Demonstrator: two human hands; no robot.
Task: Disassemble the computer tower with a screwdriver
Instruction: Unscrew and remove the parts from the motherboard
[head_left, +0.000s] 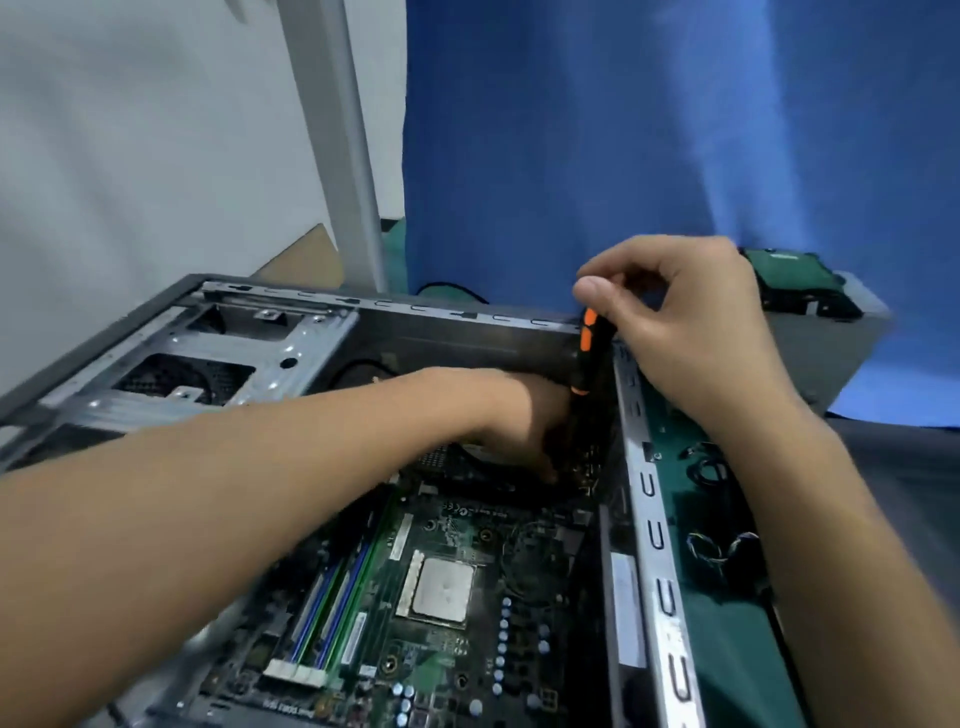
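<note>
Right hand (691, 322) pinches screwdriver (584, 358) top; tool upright inside tower's (457, 332) far right corner. Left hand (524, 421) just beside its lower shaft, fingertips down at motherboard (467, 525); grip unclear.

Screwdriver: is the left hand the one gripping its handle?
No, the right hand pinches the screwdriver by its handle top, while the left hand reaches down inside the tower.

Right fingers (592, 291) pinched above left hand (519, 415)
</note>
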